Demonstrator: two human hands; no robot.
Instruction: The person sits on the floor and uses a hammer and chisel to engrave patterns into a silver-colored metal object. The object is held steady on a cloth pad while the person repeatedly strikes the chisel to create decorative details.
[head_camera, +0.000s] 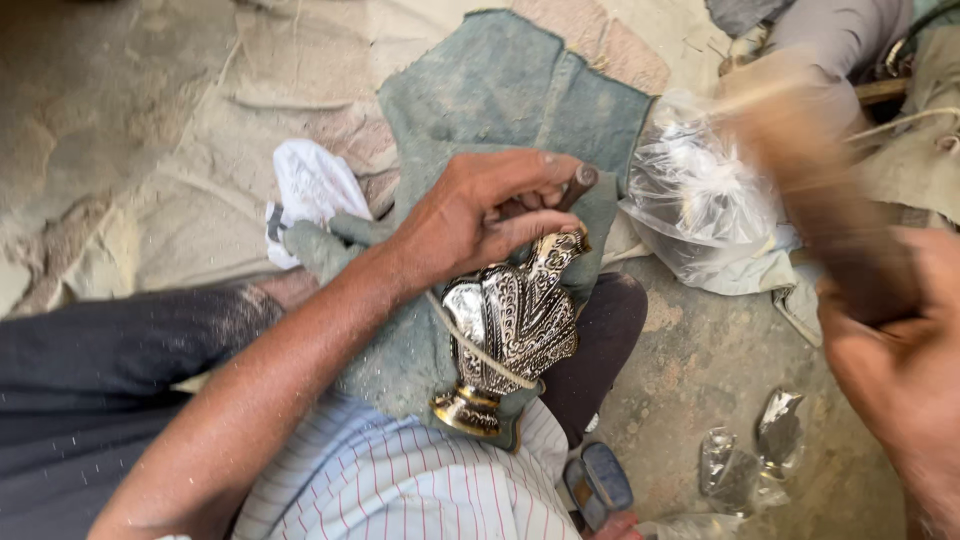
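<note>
Under my left hand: my left hand (470, 215) is pinched shut on a short dark punch (577, 186), tip set on the engraved metal vase (510, 330).
Vase: lying on green cloth (500, 85) across my lap, tied by a cord (480, 350).
Right hand: my right hand (895, 360) is closed round a blurred wooden mallet (810, 180), raised right of the punch, probably mid-swing.
Progress: most of the body looks patterned; the neck under the tip seems in hand.
Surfaces: bright silver against black, fluted, flared brass foot.

Bare forearms, no sleeves visible; left hand (470, 215) dusty, right hand (900, 370) blurred at 3 o'clock. White red-striped garment (400, 480) at 6 o'clock, dark trousers (90, 380) at 8.
</note>
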